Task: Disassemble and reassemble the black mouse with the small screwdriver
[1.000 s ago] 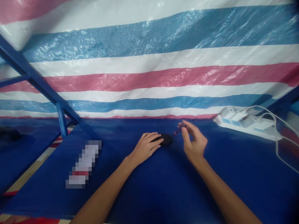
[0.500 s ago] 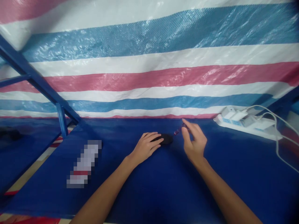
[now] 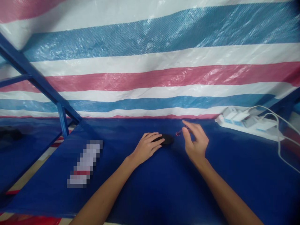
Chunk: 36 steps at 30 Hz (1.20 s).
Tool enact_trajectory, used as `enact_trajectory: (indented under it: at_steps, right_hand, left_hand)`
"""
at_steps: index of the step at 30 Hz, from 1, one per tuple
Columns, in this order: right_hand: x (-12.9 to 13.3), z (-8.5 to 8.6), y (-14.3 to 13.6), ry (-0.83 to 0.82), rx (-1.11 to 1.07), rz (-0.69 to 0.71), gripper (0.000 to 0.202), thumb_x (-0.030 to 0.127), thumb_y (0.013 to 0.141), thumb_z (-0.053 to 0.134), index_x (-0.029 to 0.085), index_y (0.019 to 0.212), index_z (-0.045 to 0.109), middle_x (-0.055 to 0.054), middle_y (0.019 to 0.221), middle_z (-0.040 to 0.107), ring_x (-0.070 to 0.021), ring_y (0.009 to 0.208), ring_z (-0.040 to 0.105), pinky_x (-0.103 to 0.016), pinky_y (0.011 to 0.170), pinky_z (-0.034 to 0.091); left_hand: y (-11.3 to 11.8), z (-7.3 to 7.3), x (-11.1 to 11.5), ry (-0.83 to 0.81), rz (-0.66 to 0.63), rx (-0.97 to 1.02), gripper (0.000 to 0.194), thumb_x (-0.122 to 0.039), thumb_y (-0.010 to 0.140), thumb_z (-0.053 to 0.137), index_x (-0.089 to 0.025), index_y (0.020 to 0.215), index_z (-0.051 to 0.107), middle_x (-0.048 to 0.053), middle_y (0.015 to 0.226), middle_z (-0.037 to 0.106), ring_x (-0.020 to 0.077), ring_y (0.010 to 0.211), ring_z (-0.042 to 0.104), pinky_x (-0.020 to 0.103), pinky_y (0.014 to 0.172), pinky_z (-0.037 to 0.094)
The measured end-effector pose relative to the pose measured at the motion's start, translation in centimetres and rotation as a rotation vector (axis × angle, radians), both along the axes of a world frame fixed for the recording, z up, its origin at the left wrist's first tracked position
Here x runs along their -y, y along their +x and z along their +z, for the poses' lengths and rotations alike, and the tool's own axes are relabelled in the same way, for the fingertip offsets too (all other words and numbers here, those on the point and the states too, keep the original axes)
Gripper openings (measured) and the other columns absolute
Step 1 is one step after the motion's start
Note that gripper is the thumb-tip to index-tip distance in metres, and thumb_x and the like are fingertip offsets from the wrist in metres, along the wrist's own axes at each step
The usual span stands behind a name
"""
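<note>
A dark oval object (image 3: 167,139), shaped like a computer mouse, lies flat on the blue table surface (image 3: 150,187). The fingers of my left hand (image 3: 146,147) are laid over its left end and hold it; the thumb is mostly hidden. To the right, my right hand (image 3: 196,140) is raised a little, its thumb and forefinger curled toward each other. Between them is a small slim reddish-purple see-through piece (image 3: 179,132), partly covered by the fingers. Its free end points down and left, just apart from the oval object's right end. Its exact kind is unclear.
On the right, a white power strip (image 3: 252,126) carries white chargers and white cables (image 3: 278,140). A blurred-out pale oblong item (image 3: 86,162) lies at left. Blue metal bars (image 3: 44,82) slant along the left side. Behind stands a striped plastic sheet (image 3: 150,78).
My right hand has shifted very slightly right, and the reddish piece's free end is now a bit farther from the dark object. My left hand has stayed in place.
</note>
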State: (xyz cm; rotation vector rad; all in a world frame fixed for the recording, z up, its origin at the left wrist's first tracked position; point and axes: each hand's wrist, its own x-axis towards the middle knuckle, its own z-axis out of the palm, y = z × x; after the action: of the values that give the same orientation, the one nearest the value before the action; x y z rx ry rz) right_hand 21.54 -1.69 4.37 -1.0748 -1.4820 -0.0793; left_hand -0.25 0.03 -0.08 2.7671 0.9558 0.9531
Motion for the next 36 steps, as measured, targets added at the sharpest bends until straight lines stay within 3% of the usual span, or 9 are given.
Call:
enact_trajectory:
  at_steps: [5, 10, 13, 19, 25, 36]
  right_hand:
    - [0.1, -0.3, -0.1, -0.048, -0.033, 0.058, 0.033, 0.016, 0.093, 0.048, 0.023, 0.123, 0.063, -0.006, 0.099, 0.071, -0.0179, 0.089, 0.068, -0.037, 0.080, 0.056]
    - [-0.3, -1.0, -0.2, -0.047, -0.131, 0.026, 0.028, 0.022, 0.089, 0.058, 0.022, 0.117, 0.063, -0.006, 0.100, 0.069, -0.0177, 0.086, 0.068, -0.034, 0.074, 0.059]
    - [-0.3, -0.8, -0.1, -0.051, -0.094, 0.010, 0.021, 0.024, 0.088, 0.062, 0.022, 0.108, 0.067, -0.005, 0.095, 0.069, -0.0172, 0.083, 0.067, -0.032, 0.071, 0.059]
    - [0.1, -0.5, -0.1, -0.080, -0.061, 0.038, 0.031, 0.019, 0.093, 0.051, 0.022, 0.122, 0.063, -0.006, 0.105, 0.072, -0.0182, 0.094, 0.069, -0.035, 0.083, 0.057]
    - [0.0, -0.3, -0.1, -0.038, -0.007, -0.004, 0.028, 0.022, 0.090, 0.058, 0.022, 0.116, 0.066, -0.006, 0.097, 0.071, -0.0170, 0.080, 0.067, -0.035, 0.075, 0.057]
    - [0.1, -0.5, -0.3, -0.084, -0.066, -0.002, 0.029, 0.026, 0.093, 0.052, 0.021, 0.119, 0.065, -0.008, 0.103, 0.073, -0.0200, 0.090, 0.071, -0.037, 0.081, 0.059]
  left_hand:
    - [0.0, 0.1, 0.1, -0.010, 0.000, -0.003, 0.028, -0.026, 0.097, 0.053, -0.024, 0.123, 0.063, 0.006, 0.129, 0.063, 0.0229, 0.125, 0.054, 0.043, 0.100, 0.045]
    - [0.0, 0.1, 0.0, -0.010, 0.000, 0.002, 0.027, -0.026, 0.097, 0.054, -0.024, 0.122, 0.064, 0.006, 0.129, 0.063, 0.0228, 0.125, 0.055, 0.043, 0.100, 0.045]
    - [0.0, 0.1, 0.0, -0.007, 0.000, 0.007, 0.028, -0.026, 0.097, 0.053, -0.025, 0.123, 0.063, 0.006, 0.130, 0.063, 0.0230, 0.125, 0.054, 0.043, 0.100, 0.045]
    - [0.0, 0.1, 0.0, -0.013, -0.003, 0.007, 0.028, -0.027, 0.098, 0.052, -0.025, 0.123, 0.063, 0.006, 0.130, 0.063, 0.0232, 0.126, 0.054, 0.043, 0.100, 0.045]
    - [0.0, 0.1, 0.1, -0.019, 0.000, 0.002, 0.029, -0.027, 0.098, 0.052, -0.026, 0.124, 0.062, 0.006, 0.131, 0.062, 0.0227, 0.127, 0.053, 0.043, 0.101, 0.044]
    - [0.0, 0.0, 0.1, -0.019, 0.012, -0.017, 0.028, -0.027, 0.097, 0.053, -0.025, 0.124, 0.062, 0.005, 0.131, 0.062, 0.0213, 0.127, 0.053, 0.042, 0.102, 0.044]
